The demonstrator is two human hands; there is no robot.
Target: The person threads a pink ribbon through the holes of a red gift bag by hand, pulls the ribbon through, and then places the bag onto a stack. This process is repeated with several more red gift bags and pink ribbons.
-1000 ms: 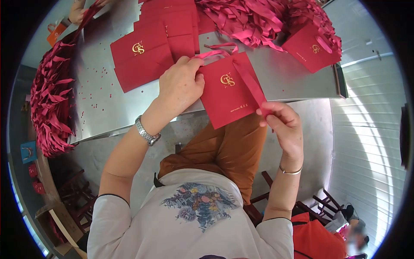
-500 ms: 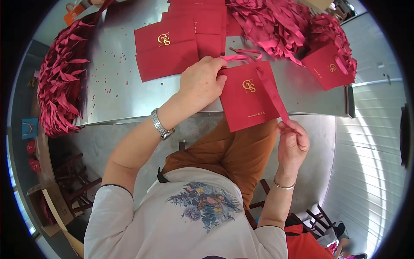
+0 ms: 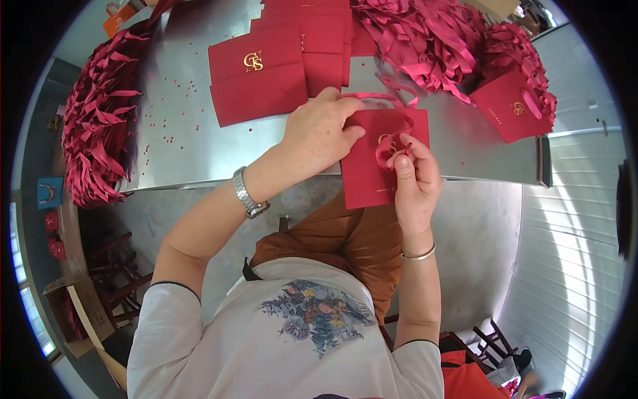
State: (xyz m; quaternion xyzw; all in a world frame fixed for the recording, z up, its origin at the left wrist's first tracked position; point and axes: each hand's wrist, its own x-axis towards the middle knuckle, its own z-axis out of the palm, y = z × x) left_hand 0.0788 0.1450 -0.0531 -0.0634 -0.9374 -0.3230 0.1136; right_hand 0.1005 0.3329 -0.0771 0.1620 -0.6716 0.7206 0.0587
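A small red paper bag point(image 3: 365, 166) with gold lettering hangs partly over the table's front edge. My left hand point(image 3: 322, 133) is closed on its upper left corner, thumb on the front face. In my right hand point(image 3: 419, 176), a red ribbon point(image 3: 384, 154) is pinched between thumb and fingers, its loop curling over the gold letters. More ribbon arcs above the bag's top edge and lies on the table behind it. What my left fingertips press against behind the bag is hidden.
Flat red bags point(image 3: 256, 86) lie stacked on the metal table point(image 3: 176, 100). Ribbon heaps point(image 3: 425, 40) cover the back right, beside a finished-looking red bag point(image 3: 508, 110). Another ribbon bundle point(image 3: 100, 120) hangs over the left end. Small red dots are scattered about.
My right hand has moved up and left from below the bag's right side to its front, bringing the ribbon end along into a loop. My left hand stays at the corner.
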